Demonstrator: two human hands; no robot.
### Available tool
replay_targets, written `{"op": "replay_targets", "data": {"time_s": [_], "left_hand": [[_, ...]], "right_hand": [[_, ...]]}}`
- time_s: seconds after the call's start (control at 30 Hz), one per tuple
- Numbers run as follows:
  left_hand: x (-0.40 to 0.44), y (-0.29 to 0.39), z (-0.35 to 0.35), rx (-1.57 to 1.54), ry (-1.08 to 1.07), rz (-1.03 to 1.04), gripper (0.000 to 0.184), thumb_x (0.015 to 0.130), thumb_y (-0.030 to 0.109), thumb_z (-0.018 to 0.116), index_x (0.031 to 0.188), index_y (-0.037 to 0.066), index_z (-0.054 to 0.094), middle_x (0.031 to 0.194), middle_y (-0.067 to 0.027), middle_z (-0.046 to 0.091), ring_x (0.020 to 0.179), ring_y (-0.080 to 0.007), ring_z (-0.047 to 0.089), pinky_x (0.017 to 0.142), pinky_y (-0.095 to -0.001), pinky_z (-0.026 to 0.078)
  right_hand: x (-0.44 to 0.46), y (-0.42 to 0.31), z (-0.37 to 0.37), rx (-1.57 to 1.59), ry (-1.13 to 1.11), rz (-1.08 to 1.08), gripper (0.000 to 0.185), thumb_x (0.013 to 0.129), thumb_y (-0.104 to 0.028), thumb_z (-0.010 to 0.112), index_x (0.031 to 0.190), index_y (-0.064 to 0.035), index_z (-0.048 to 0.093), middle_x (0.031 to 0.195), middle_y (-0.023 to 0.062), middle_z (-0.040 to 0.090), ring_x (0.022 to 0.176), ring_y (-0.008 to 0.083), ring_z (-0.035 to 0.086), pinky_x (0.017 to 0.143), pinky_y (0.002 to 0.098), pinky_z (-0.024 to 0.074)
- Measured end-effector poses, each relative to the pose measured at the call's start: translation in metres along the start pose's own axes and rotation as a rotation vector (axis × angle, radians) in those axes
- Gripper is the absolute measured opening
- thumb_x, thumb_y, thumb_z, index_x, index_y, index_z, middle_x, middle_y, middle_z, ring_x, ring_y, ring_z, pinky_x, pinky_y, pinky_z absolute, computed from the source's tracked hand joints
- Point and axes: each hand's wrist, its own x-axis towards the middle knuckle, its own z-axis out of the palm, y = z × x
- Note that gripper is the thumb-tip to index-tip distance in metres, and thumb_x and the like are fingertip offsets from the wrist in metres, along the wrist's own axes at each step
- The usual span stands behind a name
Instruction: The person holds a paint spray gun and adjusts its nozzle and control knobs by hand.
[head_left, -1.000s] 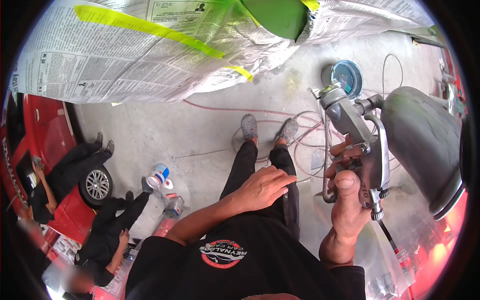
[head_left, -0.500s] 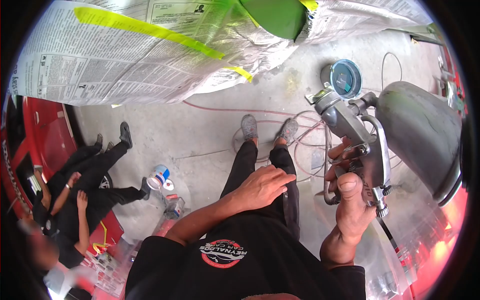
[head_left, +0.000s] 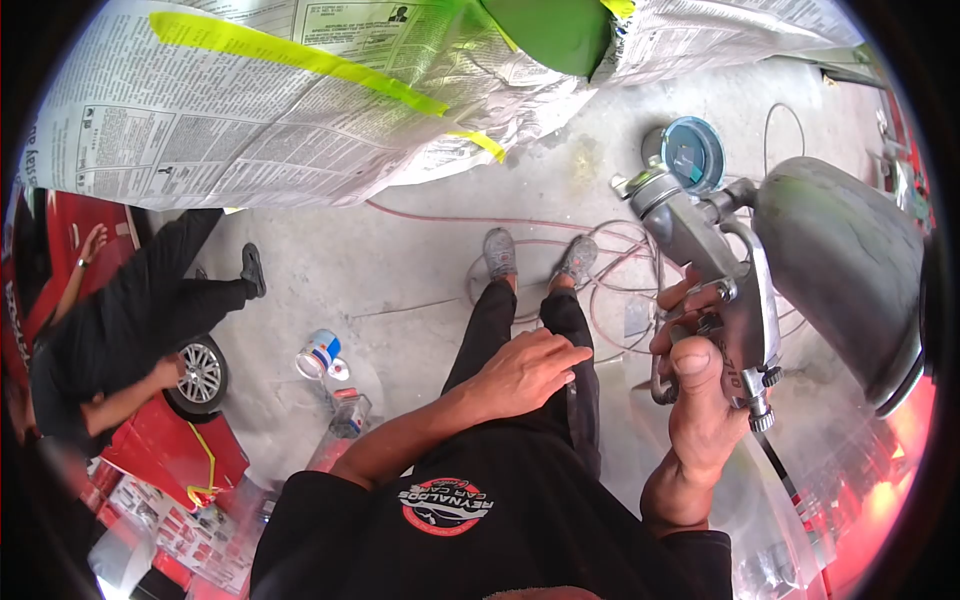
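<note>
My right hand (head_left: 695, 385) is wrapped round the handle of a metal spray gun (head_left: 715, 265), with the thumb along its back and fingers about the trigger. A large grey paint cup (head_left: 840, 270) is attached to the gun and leans out to the right. My left hand (head_left: 530, 372) rests in front of my body, touching no tool, its fingers loosely extended. Ahead of me a green panel (head_left: 560, 35) shows between newspaper sheets (head_left: 250, 120) held with yellow tape (head_left: 300, 60).
A red hose (head_left: 450, 217) coils over the concrete floor round my feet. A blue bucket (head_left: 690, 150) stands ahead on the right. On the left are a paint can (head_left: 318, 352), a red car (head_left: 95, 250) with a wheel (head_left: 200, 375), and a person in black (head_left: 110, 330).
The people on the left have shifted, uncovering the car's wheel. My spray gun has moved very slightly; my left hand stays in place.
</note>
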Motion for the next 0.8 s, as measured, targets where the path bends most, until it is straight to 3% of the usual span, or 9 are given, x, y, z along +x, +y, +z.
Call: {"op": "replay_targets", "data": {"time_s": [0.17, 0.4, 0.5, 0.8], "left_hand": [[0.001, 0.001, -0.001, 0.008, -0.003, 0.002, 0.04, 0.088, 0.009, 0.071, 0.128, 0.005, 0.063, 0.108, -0.0095, 0.067, 0.1, -0.0302, 0.062, 0.091, -0.0437, 0.049], [0.002, 0.001, 0.0, 0.004, 0.0, 0.013, 0.04, 0.088, 0.008, 0.072, 0.127, 0.005, 0.064, 0.107, -0.0093, 0.067, 0.098, -0.03, 0.061, 0.089, -0.0436, 0.049], [0.001, 0.002, 0.0, 0.001, 0.001, 0.015, 0.04, 0.088, 0.008, 0.071, 0.127, 0.005, 0.064, 0.107, -0.0094, 0.067, 0.097, -0.03, 0.061, 0.089, -0.0437, 0.049], [-0.001, 0.002, 0.002, 0.01, -0.027, 0.0, 0.04, 0.089, 0.008, 0.071, 0.128, 0.005, 0.063, 0.109, -0.0097, 0.067, 0.101, -0.0301, 0.061, 0.092, -0.0434, 0.049]], "right_hand": [[-0.004, -0.008, 0.004, 0.101, -0.037, 0.079, 0.063, 0.078, -0.039, 0.09, 0.116, 0.0051, 0.065, 0.095, 0.0048, 0.07, 0.072, 0.0091, 0.059, 0.066, 0.0234, 0.0461], [-0.004, -0.006, 0.004, -0.029, 0.074, -0.031, 0.052, 0.085, -0.034, 0.085, 0.113, 0.0052, 0.066, 0.104, 0.0082, 0.068, 0.081, 0.0123, 0.058, 0.072, 0.027, 0.0464], [-0.001, -0.001, -0.006, -0.229, 0.032, -0.068, 0.07, 0.092, -0.049, 0.073, 0.127, 0.0086, 0.056, 0.109, 0.0178, 0.066, 0.07, 0.0096, 0.059, 0.062, 0.0237, 0.0448], [-0.012, -0.017, -0.001, -0.001, -0.041, 0.124, 0.083, 0.08, -0.059, 0.08, 0.127, 0.0064, 0.06, 0.101, 0.0123, 0.069, 0.071, 0.0124, 0.061, 0.058, 0.0228, 0.0438]]}}
